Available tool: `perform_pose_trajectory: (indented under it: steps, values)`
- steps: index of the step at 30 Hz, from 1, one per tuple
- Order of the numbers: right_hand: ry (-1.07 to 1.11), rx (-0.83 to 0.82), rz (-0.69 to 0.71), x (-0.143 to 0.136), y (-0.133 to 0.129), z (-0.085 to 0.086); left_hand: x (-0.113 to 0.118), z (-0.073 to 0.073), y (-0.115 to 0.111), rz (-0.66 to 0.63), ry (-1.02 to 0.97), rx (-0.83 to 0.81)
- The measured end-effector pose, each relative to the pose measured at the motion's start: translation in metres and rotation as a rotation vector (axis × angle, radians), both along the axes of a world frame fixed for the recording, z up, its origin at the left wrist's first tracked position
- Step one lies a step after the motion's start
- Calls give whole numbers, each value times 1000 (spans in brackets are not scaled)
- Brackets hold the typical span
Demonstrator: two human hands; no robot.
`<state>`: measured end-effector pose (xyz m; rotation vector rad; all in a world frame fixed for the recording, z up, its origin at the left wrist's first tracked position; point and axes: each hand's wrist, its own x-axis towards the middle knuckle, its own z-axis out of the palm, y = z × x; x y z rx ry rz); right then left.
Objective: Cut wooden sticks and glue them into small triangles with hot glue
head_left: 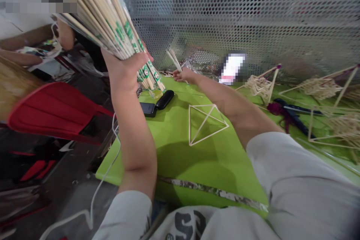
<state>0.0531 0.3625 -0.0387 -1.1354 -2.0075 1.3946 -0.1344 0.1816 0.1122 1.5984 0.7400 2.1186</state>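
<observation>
The left hand (pixel 126 65) is encircling bagged chopsticks (pixel 97 13), presumably bracing them together; the right hand (pixel 185 75) is pinching thin sticks (pixel 174 59); a stick frame (pixel 189 125) is resting centrally on the green table (pixel 171 157).

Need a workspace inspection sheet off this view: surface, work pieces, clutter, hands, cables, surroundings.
Surface: green table, mottled strip along near edge.
Work pieces: stick frame in mid-table; more stick structures at right.
Clutter: black case beside dark box; dark red yarn at right; bright-screened device, blurred, at far side.
Left hand: grips stick bundle in printed wrappers, raised.
Right hand: holds a few thin sticks.
Cables: white cable hanging past table's left side; ends not traceable.
Surroundings: perforated metal panel behind; red chair at left.
</observation>
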Motion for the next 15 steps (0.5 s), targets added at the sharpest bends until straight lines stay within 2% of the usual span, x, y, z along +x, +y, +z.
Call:
perform_pose_trajectory:
  steps: [3, 8, 15]
  values:
    - [-98, 58, 49, 7, 3, -5, 1, 4, -2, -21, -22, 49]
    - [-265, 208, 224, 11, -12, -16, -2, -2, 27, -66, -216, 184]
    - [-366, 332, 367, 1, -19, -18, -8, -10, 43, -78, -205, 233]
